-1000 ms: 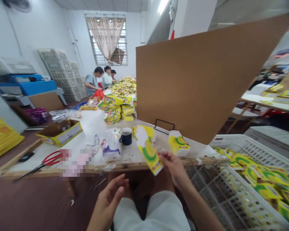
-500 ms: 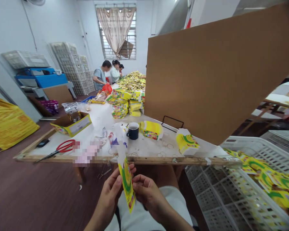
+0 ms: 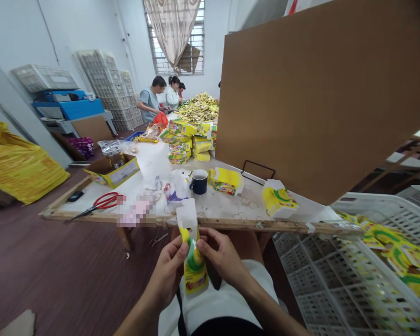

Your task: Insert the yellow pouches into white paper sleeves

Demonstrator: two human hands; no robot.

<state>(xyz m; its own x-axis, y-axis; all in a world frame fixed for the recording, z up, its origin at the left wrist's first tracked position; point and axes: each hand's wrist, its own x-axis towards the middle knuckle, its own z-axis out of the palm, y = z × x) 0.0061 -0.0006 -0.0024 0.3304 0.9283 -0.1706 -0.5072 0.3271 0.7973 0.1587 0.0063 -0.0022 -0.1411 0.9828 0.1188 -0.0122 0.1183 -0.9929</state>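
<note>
A flat yellow and green printed carton (image 3: 193,254) with a white top flap stands upright over my lap. My left hand (image 3: 168,276) pinches its left edge and my right hand (image 3: 221,255) pinches its right edge, both closed on it. Just beyond, the wooden-edged table (image 3: 231,224) carries a folded yellow carton (image 3: 226,180), another yellow and green carton (image 3: 278,199), a dark mug (image 3: 199,181) and red-handled scissors (image 3: 98,204).
A tall brown cardboard sheet (image 3: 318,98) stands on the table's right. A white plastic crate (image 3: 357,275) with several yellow cartons sits at my right. Stacks of yellow boxes (image 3: 185,142) lie farther back, where three people sit. An open box (image 3: 112,171) rests on the table's left.
The carton went from my right hand alone at the table edge down to my lap. My left hand came up and took its other edge; the carton now faces me upright.
</note>
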